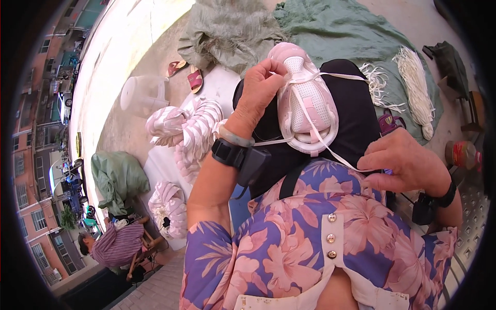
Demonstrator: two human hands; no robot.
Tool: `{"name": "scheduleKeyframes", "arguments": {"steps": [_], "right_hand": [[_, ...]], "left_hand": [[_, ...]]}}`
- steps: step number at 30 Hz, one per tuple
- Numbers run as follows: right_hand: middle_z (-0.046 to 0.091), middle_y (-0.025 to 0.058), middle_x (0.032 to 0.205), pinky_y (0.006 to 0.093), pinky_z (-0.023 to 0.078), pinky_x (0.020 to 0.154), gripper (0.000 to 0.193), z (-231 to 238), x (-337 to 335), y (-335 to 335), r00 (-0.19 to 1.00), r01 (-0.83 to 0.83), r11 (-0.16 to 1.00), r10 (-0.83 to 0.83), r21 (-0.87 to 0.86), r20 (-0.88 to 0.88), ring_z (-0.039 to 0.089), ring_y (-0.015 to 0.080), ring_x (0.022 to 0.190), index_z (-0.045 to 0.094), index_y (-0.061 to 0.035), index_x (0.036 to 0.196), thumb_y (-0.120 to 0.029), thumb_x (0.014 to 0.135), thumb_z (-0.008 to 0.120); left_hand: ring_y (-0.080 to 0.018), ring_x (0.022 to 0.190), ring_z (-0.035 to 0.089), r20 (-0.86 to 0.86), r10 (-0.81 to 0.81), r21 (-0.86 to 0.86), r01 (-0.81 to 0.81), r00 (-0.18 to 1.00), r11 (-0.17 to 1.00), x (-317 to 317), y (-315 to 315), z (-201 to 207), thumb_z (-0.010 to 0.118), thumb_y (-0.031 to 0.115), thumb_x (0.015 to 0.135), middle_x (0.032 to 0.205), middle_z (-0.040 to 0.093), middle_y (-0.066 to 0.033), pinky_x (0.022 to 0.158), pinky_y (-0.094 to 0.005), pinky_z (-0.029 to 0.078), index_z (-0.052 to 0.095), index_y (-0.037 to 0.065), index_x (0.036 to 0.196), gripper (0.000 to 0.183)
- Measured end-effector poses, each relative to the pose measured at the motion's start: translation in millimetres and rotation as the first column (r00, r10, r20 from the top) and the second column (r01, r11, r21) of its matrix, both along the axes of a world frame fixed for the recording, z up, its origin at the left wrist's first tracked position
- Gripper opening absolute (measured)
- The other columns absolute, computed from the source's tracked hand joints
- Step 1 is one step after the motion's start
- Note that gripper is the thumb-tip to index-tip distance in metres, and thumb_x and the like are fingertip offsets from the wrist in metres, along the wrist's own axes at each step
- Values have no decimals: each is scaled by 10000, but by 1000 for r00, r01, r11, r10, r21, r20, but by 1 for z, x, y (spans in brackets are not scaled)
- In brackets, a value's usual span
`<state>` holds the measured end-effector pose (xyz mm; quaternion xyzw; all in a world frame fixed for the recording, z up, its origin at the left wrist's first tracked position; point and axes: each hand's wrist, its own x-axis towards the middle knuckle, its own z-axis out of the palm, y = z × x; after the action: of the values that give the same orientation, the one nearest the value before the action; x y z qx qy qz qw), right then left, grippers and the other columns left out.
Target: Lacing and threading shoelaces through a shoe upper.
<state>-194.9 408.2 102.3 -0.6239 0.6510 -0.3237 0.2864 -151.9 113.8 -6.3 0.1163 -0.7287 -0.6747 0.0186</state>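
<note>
Left hand [261,85]: fingers closed on the toe end of a small pink-and-white shoe [305,103], pinching it near the top of the lacing; wrist bent, forearm rising from the lower edge, with a pale bangle and a black wrist device [243,157].

Right hand [405,163]: fingertips pinched together on the free end of a white lace [330,144], held low and to the right of the shoe; a black strap sits on this wrist.

Shoe: rests on a black lap cloth [356,119], sole down, long axis running from the heel nearest the body to the toe farther away. It lies between the hands, the left touching it, the right apart from it and joined only by the lace, which runs diagonally from the eyelets down to the right.

Surroundings: bundle of white laces [416,85] on a green cloth [330,31] to the right; heap of pink-and-white shoes [188,132] to the left; a clear plastic tub [142,95]; a pair of red sandals [187,75]; a seated person in a striped shirt [116,243] at lower left.
</note>
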Motion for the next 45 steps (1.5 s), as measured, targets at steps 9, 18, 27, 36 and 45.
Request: {"name": "scheduleKeyframes", "arguments": {"steps": [9, 18, 27, 36, 45], "right_hand": [[610, 150, 838, 379, 470, 679, 564, -84, -28, -70, 793, 598, 798, -603, -74, -84, 599, 315, 790, 530, -3, 1101, -377, 711, 689], [590, 222, 874, 435, 457, 729, 476, -89, -48, -79, 846, 519, 854, -508, 32, -163, 579, 376, 844, 535, 29, 946, -331, 666, 673], [561, 249, 876, 457, 431, 780, 324, -85, -50, -76, 857, 496, 868, -483, 33, -178, 548, 391, 894, 495, 42, 909, -185, 696, 582], [548, 249, 896, 471, 422, 780, 229, -88, -59, -76, 913, 359, 933, -350, 5, -208, 530, 414, 872, 480, 50, 892, -91, 715, 509], [565, 260, 828, 458, 433, 738, 181, -98, -68, -82, 952, 303, 952, -301, 35, -50, 549, 423, 844, 539, 63, 824, -72, 712, 496]], "left_hand": [[-305, 1029, 509, -343, -99, -741, -205, 934, 639, -6, 44, 14, 689, 119, 641, 1037, 591, -134, 887, -386, 396, 610, 56, 697, 115], [-360, 1098, 466, -238, -134, -790, -111, 962, 603, -14, 47, 10, 697, 171, 638, 1173, 541, -197, 942, -407, 363, 576, 31, 624, 185], [-371, 1142, 426, -137, -119, -789, -36, 983, 614, -21, 48, 10, 692, 201, 629, 1249, 503, -172, 957, -412, 358, 540, 27, 581, 236], [-367, 1102, 452, -228, -116, -904, -166, 967, 394, -12, 59, 8, 671, 168, 626, 1245, 507, -139, 888, -469, 347, 547, 50, 633, 171], [-238, 878, 496, -196, -429, -976, -219, 882, -4, -9, 65, 16, 579, 143, 681, 921, 522, -42, 727, -388, 350, 593, 111, 750, 78]]}}
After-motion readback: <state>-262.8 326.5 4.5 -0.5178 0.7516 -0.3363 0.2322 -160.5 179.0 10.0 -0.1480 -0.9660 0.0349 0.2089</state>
